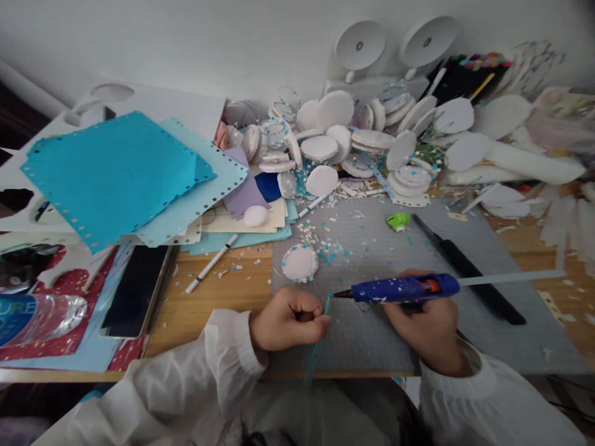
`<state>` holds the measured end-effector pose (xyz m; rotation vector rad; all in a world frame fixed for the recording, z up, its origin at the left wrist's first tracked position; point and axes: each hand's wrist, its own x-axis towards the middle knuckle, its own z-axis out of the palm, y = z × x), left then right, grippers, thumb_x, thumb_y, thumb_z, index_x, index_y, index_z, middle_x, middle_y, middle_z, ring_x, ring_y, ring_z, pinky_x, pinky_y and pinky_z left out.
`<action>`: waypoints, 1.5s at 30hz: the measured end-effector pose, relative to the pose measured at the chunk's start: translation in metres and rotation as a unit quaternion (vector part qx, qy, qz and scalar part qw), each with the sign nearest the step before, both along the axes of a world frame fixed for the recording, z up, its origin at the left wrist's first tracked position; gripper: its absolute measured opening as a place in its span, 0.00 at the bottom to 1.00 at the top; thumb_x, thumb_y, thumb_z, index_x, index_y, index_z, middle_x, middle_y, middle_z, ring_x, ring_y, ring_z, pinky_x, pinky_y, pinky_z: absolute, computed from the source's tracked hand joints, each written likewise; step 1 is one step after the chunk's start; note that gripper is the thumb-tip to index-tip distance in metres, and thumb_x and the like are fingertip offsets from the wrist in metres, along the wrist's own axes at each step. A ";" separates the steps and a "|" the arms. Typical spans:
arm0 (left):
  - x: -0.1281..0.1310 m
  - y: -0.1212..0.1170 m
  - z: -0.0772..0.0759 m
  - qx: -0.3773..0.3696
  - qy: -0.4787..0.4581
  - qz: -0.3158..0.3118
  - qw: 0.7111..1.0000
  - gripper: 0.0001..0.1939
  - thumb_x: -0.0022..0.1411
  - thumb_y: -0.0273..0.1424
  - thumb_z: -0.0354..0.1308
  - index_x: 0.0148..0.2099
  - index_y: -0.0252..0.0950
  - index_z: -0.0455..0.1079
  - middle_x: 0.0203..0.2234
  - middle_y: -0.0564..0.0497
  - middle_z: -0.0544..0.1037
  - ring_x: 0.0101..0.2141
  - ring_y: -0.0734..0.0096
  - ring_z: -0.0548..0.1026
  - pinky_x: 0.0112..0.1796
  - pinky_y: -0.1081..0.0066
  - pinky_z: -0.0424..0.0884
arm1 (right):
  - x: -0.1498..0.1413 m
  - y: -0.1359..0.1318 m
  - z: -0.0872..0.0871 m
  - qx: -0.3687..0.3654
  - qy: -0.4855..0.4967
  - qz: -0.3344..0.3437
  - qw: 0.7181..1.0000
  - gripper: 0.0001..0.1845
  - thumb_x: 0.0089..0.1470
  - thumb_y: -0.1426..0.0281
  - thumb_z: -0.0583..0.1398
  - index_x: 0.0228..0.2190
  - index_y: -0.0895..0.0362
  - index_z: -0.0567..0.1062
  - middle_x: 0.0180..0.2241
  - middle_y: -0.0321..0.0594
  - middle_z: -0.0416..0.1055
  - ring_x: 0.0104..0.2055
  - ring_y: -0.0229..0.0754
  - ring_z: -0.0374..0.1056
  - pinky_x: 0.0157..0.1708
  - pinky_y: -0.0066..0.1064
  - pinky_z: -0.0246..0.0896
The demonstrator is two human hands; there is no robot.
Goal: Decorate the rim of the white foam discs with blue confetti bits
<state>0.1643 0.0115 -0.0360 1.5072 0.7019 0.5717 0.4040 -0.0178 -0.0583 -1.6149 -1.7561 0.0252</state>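
My left hand [292,318] is closed, pinching a narrow pale-blue paper strip [315,356] between thumb and fingers near its upper end. The strip hangs down past the mat's front edge. My right hand [425,325] grips a blue glue gun [385,289] lying nearly level, its dark nozzle pointing left at the strip's top end. Whether the nozzle touches the strip I cannot tell. A long translucent glue stick [511,277] sticks out of the gun's back. Just beyond my left hand, a round white disc [300,262] edged with small blue and white stars lies on the grey cutting mat [372,347].
Behind the mat rises a heap of white round discs [320,147]. A black-handled knife [478,279] and a green punch [398,221] lie at right. Blue paper sheets [125,173], a phone [134,291], a white pen [211,263] and a water bottle [41,319] are on the left.
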 end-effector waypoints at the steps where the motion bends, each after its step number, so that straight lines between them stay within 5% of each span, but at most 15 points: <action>1: 0.000 0.000 0.000 -0.002 0.000 0.000 1.000 0.20 0.57 0.31 0.52 0.17 0.35 0.49 0.12 0.61 0.48 0.16 0.84 0.47 0.18 0.78 0.44 | 0.000 0.000 0.000 0.001 0.001 -0.002 1.000 0.07 0.46 0.65 0.60 0.29 0.54 0.69 0.28 0.43 0.73 0.26 0.48 0.71 0.24 0.37 0.66; 35: 0.000 0.000 -0.001 -0.007 -0.004 -0.005 1.000 0.21 0.58 0.32 0.52 0.17 0.35 0.49 0.13 0.61 0.48 0.16 0.84 0.47 0.18 0.77 0.45 | -0.002 0.000 -0.002 -0.002 -0.053 -0.004 0.999 0.09 0.46 0.64 0.61 0.32 0.53 0.68 0.27 0.42 0.73 0.23 0.46 0.69 0.23 0.36 0.64; 40: 0.000 0.001 -0.003 -0.013 -0.002 0.001 1.000 0.21 0.58 0.35 0.53 0.17 0.34 0.55 0.12 0.60 0.51 0.16 0.83 0.48 0.17 0.77 0.46 | 0.002 -0.001 0.001 0.001 -0.035 -0.090 0.995 0.15 0.45 0.60 0.62 0.33 0.56 0.70 0.26 0.43 0.71 0.23 0.47 0.69 0.24 0.37 0.63; 45: -0.001 0.001 -0.003 -0.023 -0.010 0.007 1.000 0.22 0.58 0.35 0.54 0.16 0.35 0.52 0.13 0.61 0.49 0.16 0.83 0.48 0.18 0.77 0.46 | 0.053 -0.006 0.008 0.063 -0.076 -0.249 0.963 0.23 0.43 0.55 0.62 0.32 0.62 0.75 0.22 0.50 0.69 0.25 0.53 0.70 0.24 0.41 0.59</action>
